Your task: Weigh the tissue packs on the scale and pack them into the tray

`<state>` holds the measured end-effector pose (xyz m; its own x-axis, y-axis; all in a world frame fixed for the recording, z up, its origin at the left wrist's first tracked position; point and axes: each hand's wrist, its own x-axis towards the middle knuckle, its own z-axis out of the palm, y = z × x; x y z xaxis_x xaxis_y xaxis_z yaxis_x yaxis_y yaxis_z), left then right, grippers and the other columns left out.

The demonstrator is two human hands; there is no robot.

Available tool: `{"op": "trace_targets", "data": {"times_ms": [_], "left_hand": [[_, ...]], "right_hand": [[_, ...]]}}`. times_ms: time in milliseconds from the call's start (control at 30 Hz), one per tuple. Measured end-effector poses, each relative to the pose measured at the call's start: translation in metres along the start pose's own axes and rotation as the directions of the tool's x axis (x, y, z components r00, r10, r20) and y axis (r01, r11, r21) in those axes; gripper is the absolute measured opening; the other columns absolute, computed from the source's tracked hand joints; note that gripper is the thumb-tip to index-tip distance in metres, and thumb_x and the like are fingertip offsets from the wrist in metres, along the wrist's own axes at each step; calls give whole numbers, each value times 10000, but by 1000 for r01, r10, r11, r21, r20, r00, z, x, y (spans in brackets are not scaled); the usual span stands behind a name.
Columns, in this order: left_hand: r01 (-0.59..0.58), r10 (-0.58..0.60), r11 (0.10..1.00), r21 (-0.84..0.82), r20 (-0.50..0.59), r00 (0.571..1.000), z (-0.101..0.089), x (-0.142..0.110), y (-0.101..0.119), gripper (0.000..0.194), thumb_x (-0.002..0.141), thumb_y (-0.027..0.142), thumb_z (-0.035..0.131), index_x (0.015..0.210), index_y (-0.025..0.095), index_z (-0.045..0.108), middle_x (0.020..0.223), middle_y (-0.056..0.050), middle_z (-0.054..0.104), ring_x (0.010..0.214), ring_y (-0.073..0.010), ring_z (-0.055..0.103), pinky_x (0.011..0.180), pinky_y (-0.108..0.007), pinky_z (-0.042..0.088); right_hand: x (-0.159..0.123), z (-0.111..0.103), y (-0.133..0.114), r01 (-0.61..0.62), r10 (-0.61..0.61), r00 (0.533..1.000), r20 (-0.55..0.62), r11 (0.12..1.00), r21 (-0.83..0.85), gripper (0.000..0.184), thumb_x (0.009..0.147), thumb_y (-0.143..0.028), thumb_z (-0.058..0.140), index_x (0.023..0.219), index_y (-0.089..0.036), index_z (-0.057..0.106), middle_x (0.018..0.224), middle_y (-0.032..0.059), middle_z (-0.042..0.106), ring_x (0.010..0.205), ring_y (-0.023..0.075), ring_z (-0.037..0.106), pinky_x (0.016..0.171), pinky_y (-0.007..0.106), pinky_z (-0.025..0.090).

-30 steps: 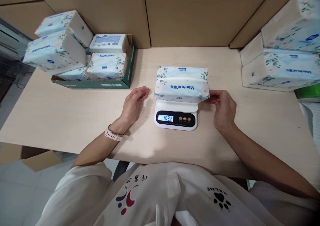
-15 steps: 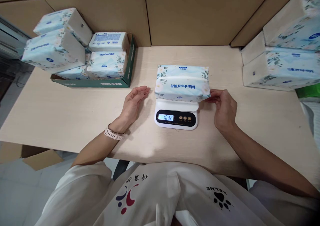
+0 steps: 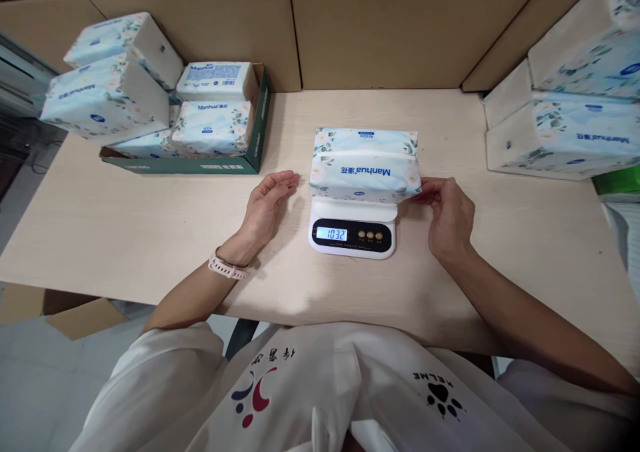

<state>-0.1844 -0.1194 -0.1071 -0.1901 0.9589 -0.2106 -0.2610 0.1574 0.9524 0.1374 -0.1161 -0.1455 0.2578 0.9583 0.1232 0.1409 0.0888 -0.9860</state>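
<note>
Weighing looks like the step in hand: a pale-blue, flower-printed, soft plastic-wrapped tissue pack (image 3: 365, 165) rests on a white plastic digital scale (image 3: 353, 229) with rounded corners, its right end reaching past the scale's edge. The lit rectangular display (image 3: 332, 234) reads 103.2.

The left hand (image 3: 270, 202) is unfolded, palm turned toward the pack, fingers side by side, with a gap between it and the wrapper; it grips nothing. The right hand (image 3: 450, 219) is loosely bent beside the pack's other end, its fingertips partly hidden by the lower corner, so I cannot tell whether they touch or pinch it.

As I judge it, taking the reading calls for both hands clear of the pack, the right one above all, since a leaning finger could upset the figure. Lifting the pack afterwards would call for a palm at each end and light, even pressure, as the soft wrapper would probably dent; the pale wooden table (image 3: 350, 292) leaves access from both sides.
</note>
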Motion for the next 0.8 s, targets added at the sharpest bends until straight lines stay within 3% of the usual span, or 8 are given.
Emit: {"op": "trace_targets", "data": {"times_ms": [433, 667, 800], "left_hand": [[3, -3, 1000, 14, -1, 1000, -1, 1, 0, 138, 867, 181, 777, 997, 206, 817, 1152, -93, 824, 1235, -254, 757, 1282, -482, 491], [9, -9, 1000, 18, -2, 1000, 0, 1, 0, 138, 862, 177, 769, 982, 217, 823, 1128, -76, 835, 1211, -237, 758, 1280, -460, 501], [-34, 35, 999, 17, -18, 999, 0, -2, 1, 43, 854, 202, 748, 843, 215, 787, 1052, -74, 839, 1177, -257, 766, 1274, -486, 506]], "right_hand": [[3, -4, 14, 60, -60, 998, 31, 998, -19, 571, 1062, -732, 439, 805, -319, 739, 1110, 91, 811, 1106, 390, 762, 972, 690, 590], [-1, -2, 5, 86, -85, 996, 26, 995, -51, 544, 1068, -717, 448, 813, -330, 734, 1104, 88, 815, 1055, 365, 758, 949, 657, 610], [-8, 1, -12, 143, -141, 990, 29, 987, -76, 475, 1045, -720, 516, 949, -335, 778, 1096, 103, 809, 1039, 345, 747, 978, 605, 615]]}}
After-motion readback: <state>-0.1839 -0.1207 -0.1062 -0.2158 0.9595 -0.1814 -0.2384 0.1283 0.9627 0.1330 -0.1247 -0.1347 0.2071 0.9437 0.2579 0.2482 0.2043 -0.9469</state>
